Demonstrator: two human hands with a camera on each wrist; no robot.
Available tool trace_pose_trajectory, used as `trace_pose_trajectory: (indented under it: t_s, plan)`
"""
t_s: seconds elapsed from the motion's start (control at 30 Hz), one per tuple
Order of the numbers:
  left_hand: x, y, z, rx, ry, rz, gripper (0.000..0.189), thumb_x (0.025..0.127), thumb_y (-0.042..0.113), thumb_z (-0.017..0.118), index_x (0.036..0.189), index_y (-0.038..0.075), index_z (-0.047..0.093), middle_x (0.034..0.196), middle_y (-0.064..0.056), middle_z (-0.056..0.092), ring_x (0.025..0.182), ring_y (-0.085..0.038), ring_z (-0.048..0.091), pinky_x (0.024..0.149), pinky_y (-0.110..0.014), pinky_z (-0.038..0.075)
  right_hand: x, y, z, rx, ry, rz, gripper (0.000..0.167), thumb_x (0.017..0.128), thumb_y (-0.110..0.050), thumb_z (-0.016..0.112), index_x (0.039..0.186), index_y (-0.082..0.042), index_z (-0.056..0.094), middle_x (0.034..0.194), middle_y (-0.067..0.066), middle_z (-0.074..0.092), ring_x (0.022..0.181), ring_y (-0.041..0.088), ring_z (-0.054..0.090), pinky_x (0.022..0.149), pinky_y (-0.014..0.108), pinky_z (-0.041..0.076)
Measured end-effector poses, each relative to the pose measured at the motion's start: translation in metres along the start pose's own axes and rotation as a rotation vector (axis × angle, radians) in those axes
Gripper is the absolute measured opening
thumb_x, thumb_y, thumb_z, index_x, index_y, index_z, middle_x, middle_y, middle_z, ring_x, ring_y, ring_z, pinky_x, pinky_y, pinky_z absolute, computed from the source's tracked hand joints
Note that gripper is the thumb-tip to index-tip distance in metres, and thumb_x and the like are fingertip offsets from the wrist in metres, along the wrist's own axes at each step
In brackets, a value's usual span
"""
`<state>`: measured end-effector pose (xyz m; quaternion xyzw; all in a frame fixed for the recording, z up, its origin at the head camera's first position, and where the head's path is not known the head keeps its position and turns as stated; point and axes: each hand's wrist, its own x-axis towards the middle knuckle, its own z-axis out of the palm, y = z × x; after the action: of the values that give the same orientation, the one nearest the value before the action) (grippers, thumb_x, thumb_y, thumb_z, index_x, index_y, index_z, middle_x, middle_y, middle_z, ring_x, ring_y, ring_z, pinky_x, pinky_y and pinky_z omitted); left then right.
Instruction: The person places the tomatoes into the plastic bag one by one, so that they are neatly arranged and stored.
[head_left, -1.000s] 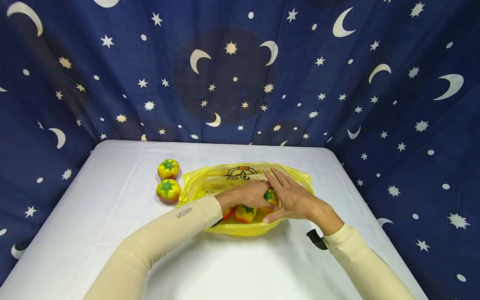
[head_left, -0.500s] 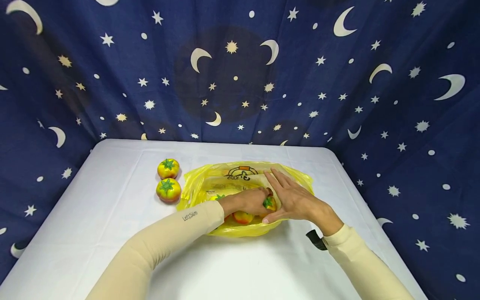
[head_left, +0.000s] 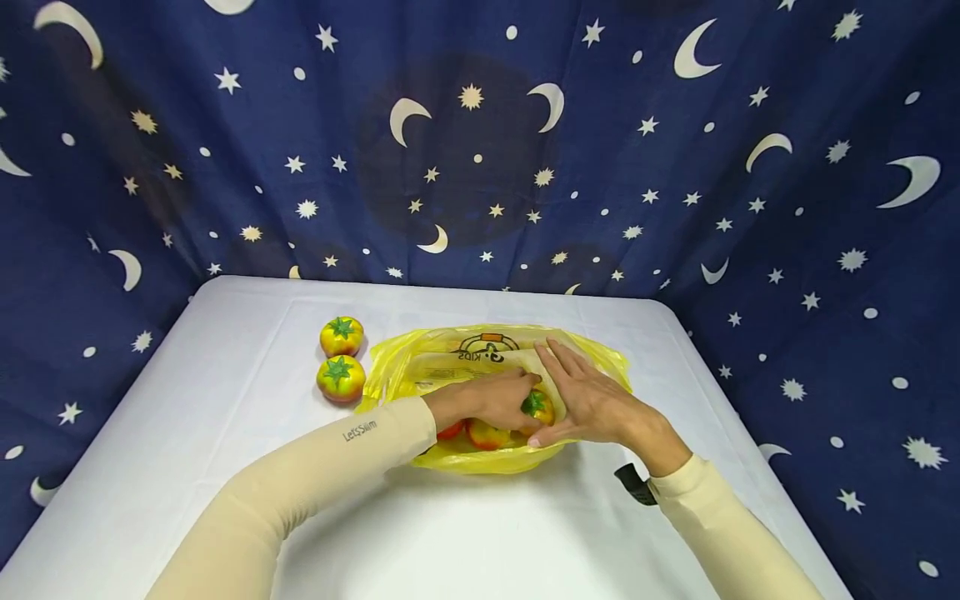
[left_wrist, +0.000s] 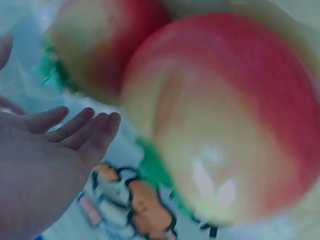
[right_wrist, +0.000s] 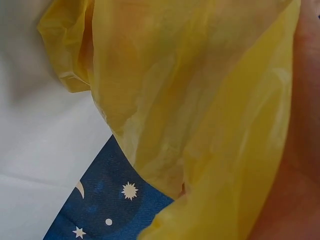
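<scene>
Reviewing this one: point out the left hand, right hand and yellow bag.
Left hand (head_left: 497, 400): head view, back of the hand.
Right hand (head_left: 592, 404): head view, back of the hand.
Yellow bag (head_left: 491, 463): head view, near wall.

The person wears a smooth cream fabric left sleeve (head_left: 300, 477) with small dark lettering (head_left: 360, 430), which seems to read "LetsSlim", near its wrist end. The cream fabric right sleeve (head_left: 727, 521) looks matching; beside it shows a short, flat black strip (head_left: 634, 485).

Soft shadows cross the bright white tablecloth (head_left: 465, 533); in the left wrist view, glare spots the blurred red-and-yellow fruit (left_wrist: 225, 115); the right wrist view looks dim.
</scene>
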<state>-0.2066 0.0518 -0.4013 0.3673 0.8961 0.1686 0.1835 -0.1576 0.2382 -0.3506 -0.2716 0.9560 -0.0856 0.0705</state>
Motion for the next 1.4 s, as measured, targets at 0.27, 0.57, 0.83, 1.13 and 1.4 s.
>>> trace_pose_trajectory:
  t_s: [0.27, 0.57, 0.83, 1.13, 1.4]
  plan:
    - [-0.047, -0.001, -0.035, 0.015, 0.005, 0.053, 0.081, 0.097, 0.053, 0.062, 0.156, 0.005, 0.035, 0.158, -0.013, 0.037, 0.144, -0.026, 0.038, 0.117, -0.041, 0.033, 0.003, 0.0, -0.001, 0.015, -0.018, 0.02, 0.139, 0.065, -0.082, 0.074, 0.164, -0.012, 0.005, 0.169, 0.016, 0.001, 0.151, 0.043, 0.012, 0.11, 0.068, 0.029]
    - [-0.129, -0.024, -0.107, -0.242, 0.322, 0.092, 0.069, 0.096, 0.045, 0.067, 0.153, 0.013, 0.043, 0.153, -0.006, 0.045, 0.138, -0.026, 0.045, 0.113, -0.049, 0.038, 0.007, 0.0, 0.001, 0.039, -0.032, 0.026, 0.138, 0.065, -0.081, 0.074, 0.164, -0.013, 0.006, 0.169, 0.016, 0.001, 0.151, 0.044, 0.012, 0.11, 0.071, 0.025]
    - [-0.175, -0.121, -0.114, -0.502, 0.659, -0.118, 0.065, 0.099, 0.034, 0.066, 0.152, 0.007, 0.04, 0.154, -0.014, 0.042, 0.141, -0.033, 0.039, 0.116, -0.052, 0.032, 0.006, 0.002, 0.004, 0.039, -0.029, 0.025, 0.138, 0.065, -0.081, 0.074, 0.164, -0.012, 0.006, 0.169, 0.015, -0.001, 0.152, 0.044, 0.01, 0.113, 0.068, 0.022]
    - [-0.167, -0.215, -0.07, -0.639, 0.641, -0.385, 0.085, 0.097, 0.047, 0.066, 0.159, 0.007, 0.025, 0.16, -0.024, 0.027, 0.148, -0.043, 0.025, 0.117, -0.059, 0.026, 0.006, 0.002, 0.005, 0.044, -0.022, 0.03, 0.138, 0.065, -0.077, 0.078, 0.164, -0.013, 0.007, 0.169, 0.014, -0.002, 0.151, 0.046, 0.011, 0.113, 0.07, 0.02]
    - [-0.142, -0.239, -0.051, -0.616, 0.513, -0.433, 0.084, 0.096, 0.04, 0.068, 0.158, 0.004, 0.026, 0.159, -0.027, 0.026, 0.145, -0.048, 0.028, 0.116, -0.061, 0.026, 0.005, 0.003, 0.006, 0.044, -0.016, 0.024, 0.138, 0.065, -0.08, 0.075, 0.164, -0.012, 0.007, 0.169, 0.015, -0.001, 0.15, 0.046, 0.012, 0.113, 0.07, 0.02]
